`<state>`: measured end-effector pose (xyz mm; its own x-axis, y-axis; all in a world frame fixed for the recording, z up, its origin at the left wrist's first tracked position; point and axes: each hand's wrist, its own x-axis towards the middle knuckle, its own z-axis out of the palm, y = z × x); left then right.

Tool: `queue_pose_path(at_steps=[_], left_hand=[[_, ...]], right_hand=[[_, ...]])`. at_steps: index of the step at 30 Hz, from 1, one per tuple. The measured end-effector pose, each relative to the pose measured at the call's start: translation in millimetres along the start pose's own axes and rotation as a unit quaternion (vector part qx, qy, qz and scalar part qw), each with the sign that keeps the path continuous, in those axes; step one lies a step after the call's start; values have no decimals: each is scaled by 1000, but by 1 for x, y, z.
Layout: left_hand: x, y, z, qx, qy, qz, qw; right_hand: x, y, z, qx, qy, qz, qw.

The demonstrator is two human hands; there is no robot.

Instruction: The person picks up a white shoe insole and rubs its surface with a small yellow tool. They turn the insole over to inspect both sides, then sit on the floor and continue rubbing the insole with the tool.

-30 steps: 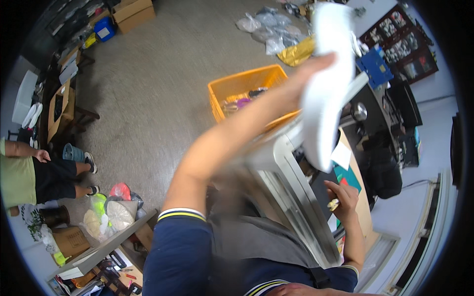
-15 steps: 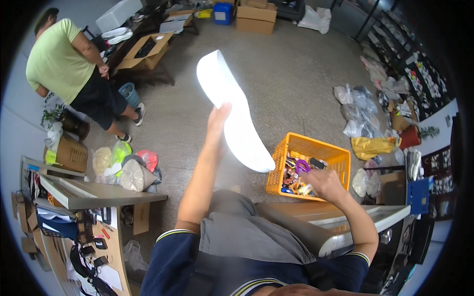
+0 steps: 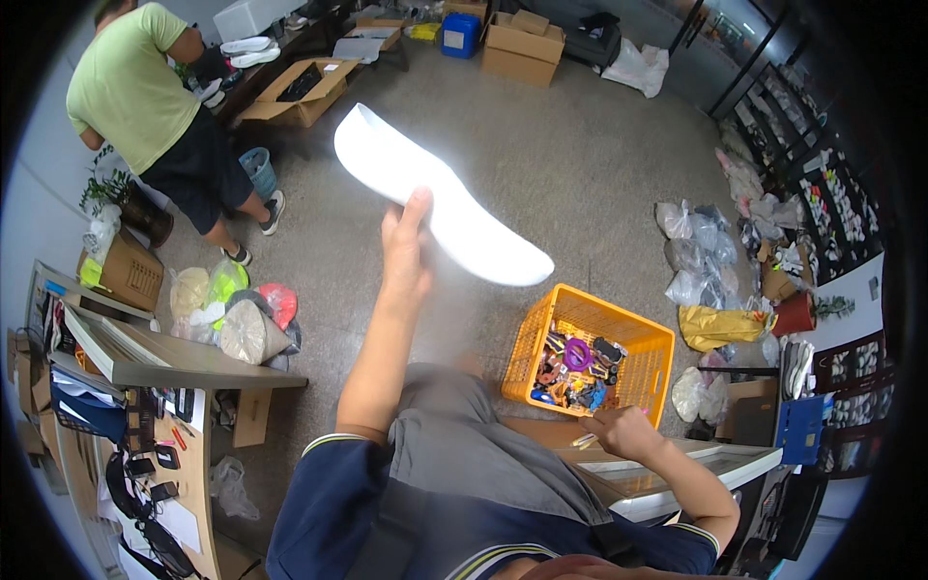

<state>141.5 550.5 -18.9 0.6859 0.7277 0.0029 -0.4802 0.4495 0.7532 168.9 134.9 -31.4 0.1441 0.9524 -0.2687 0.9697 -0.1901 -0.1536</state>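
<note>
My left hand (image 3: 404, 246) holds a glossy white insole (image 3: 454, 208) by its middle, thumb on top, out in front of me. Its cupped heel end points to the far left, and the rounded toe end reaches toward the crate. My right hand (image 3: 626, 433) is closed in a fist at the crate's near edge. A small pale, yellowish thing (image 3: 585, 440) sticks out by its fingers; what it is I cannot make out. The yellow plastic crate (image 3: 657, 350) holds many small mixed items, with a purple ring (image 3: 577, 355) among them.
At the far left a person in a light green shirt (image 3: 135, 87) stands by a dark table. Left of me are a desk (image 3: 198, 483) and filled bags (image 3: 253, 333). Plastic bags (image 3: 704, 246) and a yellow sack (image 3: 720, 327) lie right of the crate; a cardboard box (image 3: 522, 48) stands far off.
The insole has swung flatter, its heel end moving left and its toe end up. My right hand has come back from over the crate's contents to its near edge. The person has shifted slightly.
</note>
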Motion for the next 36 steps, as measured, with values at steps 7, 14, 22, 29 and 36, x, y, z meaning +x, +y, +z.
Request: queue_pose_path(at_steps=[7,14,22,29,36], left_hand=[[-9,-9,60,-10,-52,-23,998],[-42,-22,48,18,24,-11,999],[-63,1,29,158,-31,141,977],[-77,10,47,167,-98,133,972],[-81,3,58,257,-86,165,948]], right_hand=[[-10,2,-8,84,83,1,993],[-12,0,-9,87,2,14,996],[-4,0,10,141,-15,-2,990],[-4,16,6,149,-40,60,986],[-7,15,0,181,-20,50,982]])
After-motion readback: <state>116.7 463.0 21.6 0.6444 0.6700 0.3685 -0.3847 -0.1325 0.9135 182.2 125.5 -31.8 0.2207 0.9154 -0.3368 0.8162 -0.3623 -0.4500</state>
